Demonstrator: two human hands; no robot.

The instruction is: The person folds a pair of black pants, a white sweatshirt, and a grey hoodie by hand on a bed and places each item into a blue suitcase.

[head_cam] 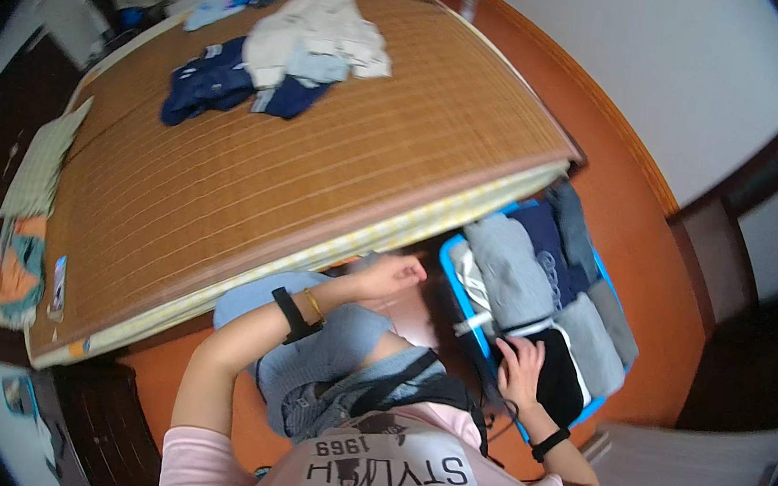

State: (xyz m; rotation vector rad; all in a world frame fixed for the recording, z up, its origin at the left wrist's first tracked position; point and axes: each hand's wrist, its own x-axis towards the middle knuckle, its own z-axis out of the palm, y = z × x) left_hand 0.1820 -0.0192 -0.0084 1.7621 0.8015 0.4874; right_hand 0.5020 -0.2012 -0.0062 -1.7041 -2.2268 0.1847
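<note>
My right hand (522, 373), a black band on its wrist, rests with its fingers apart on a folded black garment (558, 377) at the near end of a blue-rimmed box (450, 264). Rolled grey clothing (512, 271), a navy garment (541, 235) with a printed pattern and a lighter grey roll (593, 345) fill the box beyond it. Between my knees and the bed edge, my left hand (392, 276) hovers with curled fingers and nothing visible in them. It wears a black watch (296, 317) and a gold-coloured bracelet.
A bed with a brown woven mat (370, 154) lies ahead. On it are a white garment (312, 33), navy clothing (213, 82), a striped pillow (46, 161) and a phone-like object (59, 284). A white wall (639, 70) and a fan (469, 4) stand beyond.
</note>
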